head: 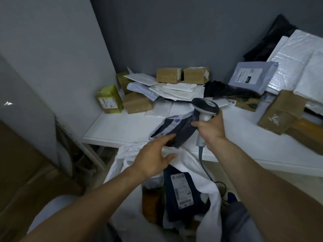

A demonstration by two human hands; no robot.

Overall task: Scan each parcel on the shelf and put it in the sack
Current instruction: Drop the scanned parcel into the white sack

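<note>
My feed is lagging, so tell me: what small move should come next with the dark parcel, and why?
Probably lower the dark parcel into the sack and release it. The right hand, gripping the scanner, pinches its corner just above the sack's open mouth, and the open left hand reaches under it. Whether it was scanned, I cannot tell.

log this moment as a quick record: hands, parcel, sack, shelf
right hand: grips scanner, fingers also pinch dark parcel
left hand: fingers straight, at that parcel's lower edge
sack: white, mouth open below hands, labelled parcel inside
shelf: white, boxes and mailers piled at back
</note>
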